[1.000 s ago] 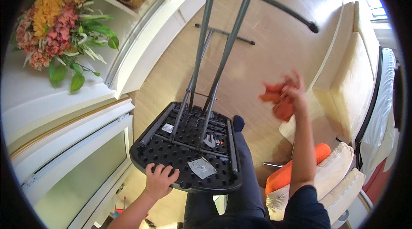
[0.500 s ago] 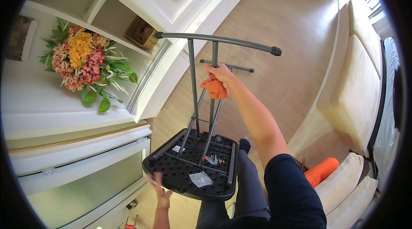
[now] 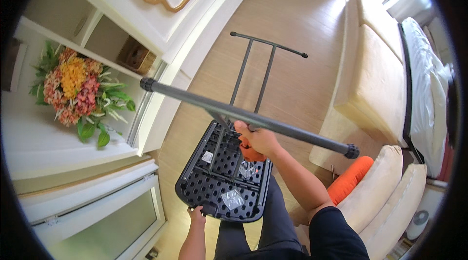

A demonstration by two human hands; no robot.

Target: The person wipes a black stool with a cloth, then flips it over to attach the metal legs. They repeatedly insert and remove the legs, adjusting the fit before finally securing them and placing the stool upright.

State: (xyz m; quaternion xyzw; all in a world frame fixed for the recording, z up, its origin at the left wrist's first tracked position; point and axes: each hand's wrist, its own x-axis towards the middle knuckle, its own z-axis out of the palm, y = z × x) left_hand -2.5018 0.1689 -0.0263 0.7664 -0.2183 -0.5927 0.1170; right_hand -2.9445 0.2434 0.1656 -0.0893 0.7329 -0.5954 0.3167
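Note:
A small black folding table (image 3: 213, 187) is tilted in front of me, with the dotted underside of its top facing me. A clear plastic packet (image 3: 233, 199) and white labels are on that underside. My right hand (image 3: 261, 140) is closed around a leg just below the thick grey crossbar (image 3: 214, 107), with an orange cloth (image 3: 250, 152) bunched in the same grip. The near edge of the tabletop is held by my left hand (image 3: 197, 214), its fingers curled over the rim. The other leg frame (image 3: 265, 72) extends away from me over the floor.
On the left, a white cabinet holds a flower arrangement (image 3: 78, 84) and a woven basket (image 3: 135, 56). Below it is a frosted-glass door (image 3: 105, 223). A beige sofa (image 3: 373, 74) with an orange bolster (image 3: 350, 180) lines the right side, beside the wooden floor (image 3: 302, 11).
The crossbar has come closer to me and lower as my right hand pulled the leg frame inward. The leg frames have spread apart. My left hand, open before, now grips the tabletop edge.

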